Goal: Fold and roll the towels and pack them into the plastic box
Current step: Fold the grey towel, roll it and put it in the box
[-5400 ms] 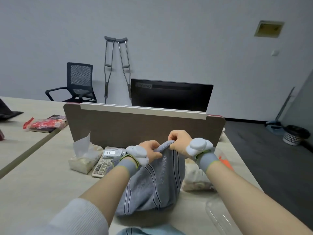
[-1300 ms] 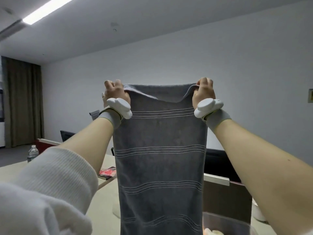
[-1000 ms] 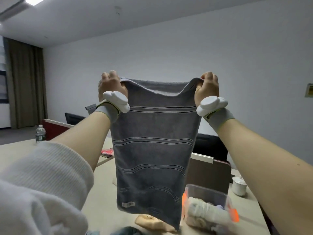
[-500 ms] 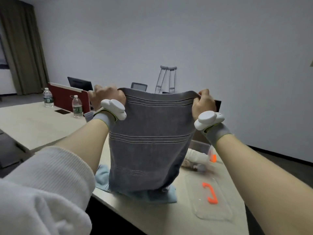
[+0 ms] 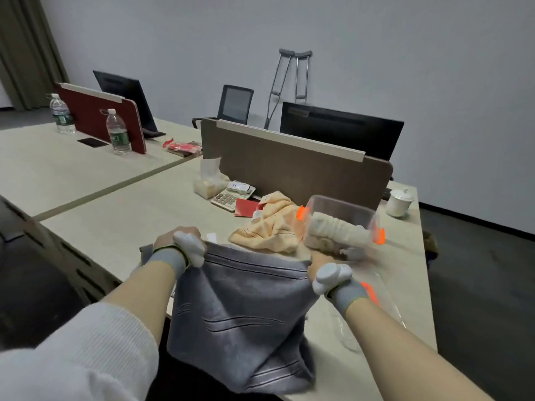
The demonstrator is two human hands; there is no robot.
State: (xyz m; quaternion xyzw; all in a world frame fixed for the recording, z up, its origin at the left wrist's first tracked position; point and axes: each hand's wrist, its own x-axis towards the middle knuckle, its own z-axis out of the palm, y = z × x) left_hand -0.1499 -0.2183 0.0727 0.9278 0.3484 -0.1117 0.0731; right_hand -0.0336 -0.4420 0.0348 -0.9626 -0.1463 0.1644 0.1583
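Note:
A grey striped towel (image 5: pixel 246 319) hangs between my hands just above the near table edge, its lower part sagging over the edge. My left hand (image 5: pixel 173 238) grips its top left corner and my right hand (image 5: pixel 315 263) grips its top right corner. Beyond them a crumpled peach towel (image 5: pixel 269 230) lies on the table. To its right stands the clear plastic box (image 5: pixel 347 209) with orange clips, holding a rolled cream towel (image 5: pixel 335 230). The box's clear lid (image 5: pixel 385 308) lies flat beside my right wrist.
A brown desk divider (image 5: pixel 289 166) runs behind the box, with a monitor (image 5: pixel 338 128) beyond it. A calculator (image 5: pixel 228 198), tissue pack (image 5: pixel 210 180) and red card (image 5: pixel 246 208) sit near the divider. A white lidded cup (image 5: pixel 399 202) stands far right. Two water bottles stand at the left.
My hands have come down from overhead to table height with the grey towel, which now sags onto the near table edge. The view has tilted down toward the desk.

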